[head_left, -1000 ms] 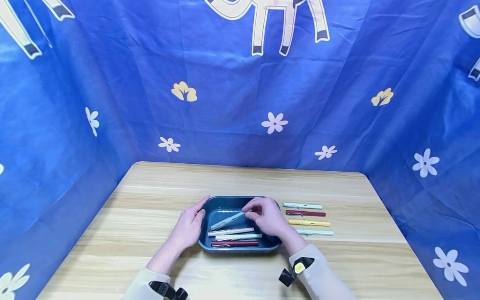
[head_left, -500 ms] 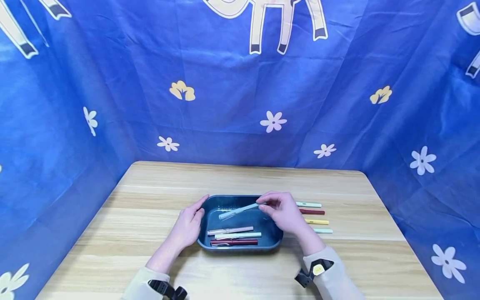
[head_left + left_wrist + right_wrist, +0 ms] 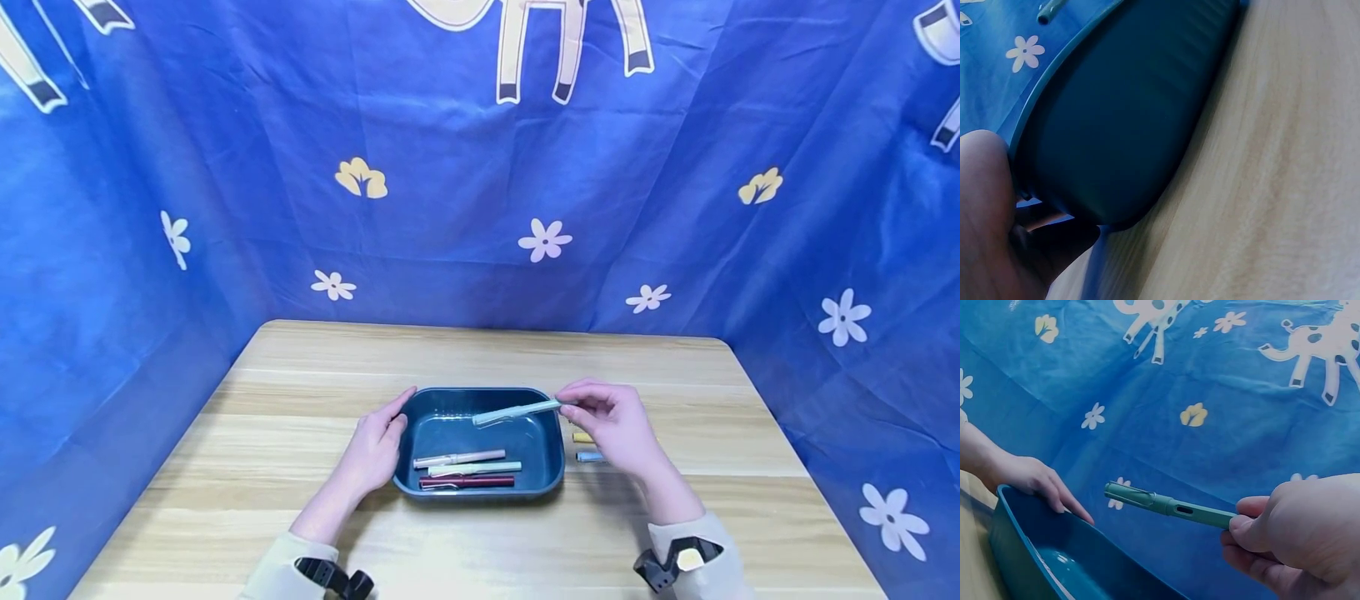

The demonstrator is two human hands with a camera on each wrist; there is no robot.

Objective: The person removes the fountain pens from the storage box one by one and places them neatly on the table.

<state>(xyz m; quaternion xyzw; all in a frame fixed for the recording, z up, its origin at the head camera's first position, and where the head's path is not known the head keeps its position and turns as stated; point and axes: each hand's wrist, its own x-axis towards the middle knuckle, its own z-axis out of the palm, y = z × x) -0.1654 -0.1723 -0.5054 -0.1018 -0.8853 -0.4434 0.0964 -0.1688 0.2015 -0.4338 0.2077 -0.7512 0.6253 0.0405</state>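
My right hand pinches one end of a pale green-blue fountain pen between thumb and fingers. The pen's capped end points left, over the far right part of a dark teal plastic tray. In the right wrist view its clip and small barrel window show. My left hand holds the tray's left end, thumb and fingers at the rim. Inside the tray, toward its near side, lie a lilac pen, a pale mint pen and a dark red pen, roughly side by side.
Right of the tray, a yellow pen and a blue-looking pen end show on the wooden table, partly hidden by my right hand. A blue patterned cloth stands behind the table and at both sides.
My right hand has lifted the fountain pen from the tray and carried it right, to the tray's right rim. It now covers much of the pens on the table. The left hand stays put.
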